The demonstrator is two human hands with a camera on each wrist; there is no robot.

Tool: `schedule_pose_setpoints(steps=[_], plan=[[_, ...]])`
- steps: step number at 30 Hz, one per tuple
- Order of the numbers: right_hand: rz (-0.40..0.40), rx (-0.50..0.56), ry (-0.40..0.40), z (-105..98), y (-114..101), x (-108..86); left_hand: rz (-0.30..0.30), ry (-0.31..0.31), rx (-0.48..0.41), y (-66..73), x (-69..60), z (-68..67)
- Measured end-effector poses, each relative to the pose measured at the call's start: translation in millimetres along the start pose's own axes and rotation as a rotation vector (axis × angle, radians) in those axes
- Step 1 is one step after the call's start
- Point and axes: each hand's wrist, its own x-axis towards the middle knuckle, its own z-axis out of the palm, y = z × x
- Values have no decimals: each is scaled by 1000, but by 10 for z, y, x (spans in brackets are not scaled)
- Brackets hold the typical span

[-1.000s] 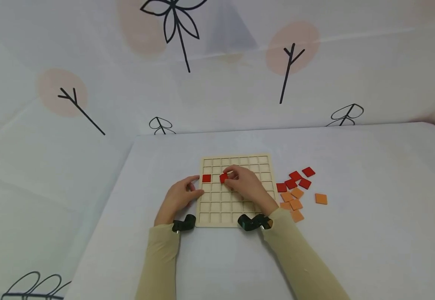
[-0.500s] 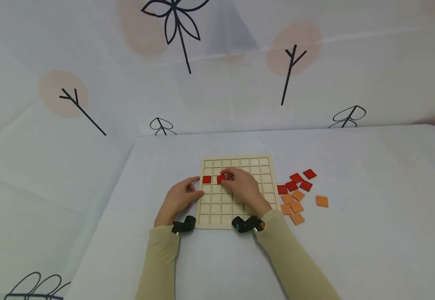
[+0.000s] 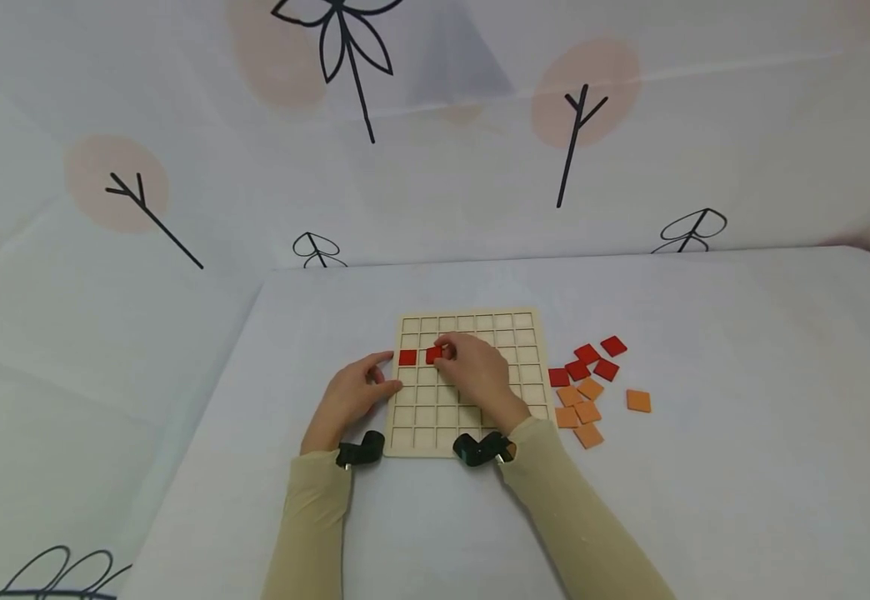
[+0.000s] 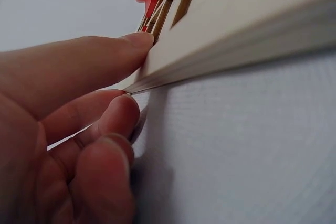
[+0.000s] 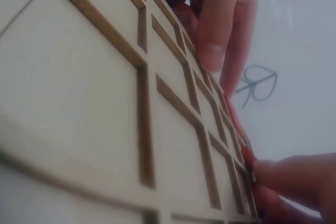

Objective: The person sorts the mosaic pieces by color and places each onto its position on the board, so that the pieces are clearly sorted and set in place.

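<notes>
A pale wooden grid board (image 3: 425,414) lies on the table. My left hand (image 3: 350,392) grips its left edge; the left wrist view shows the thumb (image 4: 113,51) on top and fingers at the side. One red tile (image 3: 407,357) lies in a cell near that edge. My right hand (image 3: 477,367) pinches a second red tile (image 3: 433,356) between thumb and fingertips, over the board just right of the first. In the right wrist view this held tile (image 5: 248,155) is tilted against the grid. Whether it touches the cell floor I cannot tell.
Several loose red tiles (image 3: 606,369) and several orange tiles (image 3: 587,412) lie right of the board, some touching or overlapping. One orange tile (image 3: 638,401) lies apart, farther right. A white cloth with drawn plants (image 3: 480,192) hangs behind the white table (image 3: 742,458).
My right hand has moved left with the pinched red tile, bringing it closer to the red tile in the board. My left hand stays at the board's edge.
</notes>
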Motion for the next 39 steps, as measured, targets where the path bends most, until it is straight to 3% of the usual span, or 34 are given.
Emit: schedule_pose_setpoints(steps=[23,39], plan=[[13,-83,18,61,-29,2,-5,-4,2,3,10,-7],[1,-111,-12,50,-36,-14,-8,3,13,-3,2,-8]])
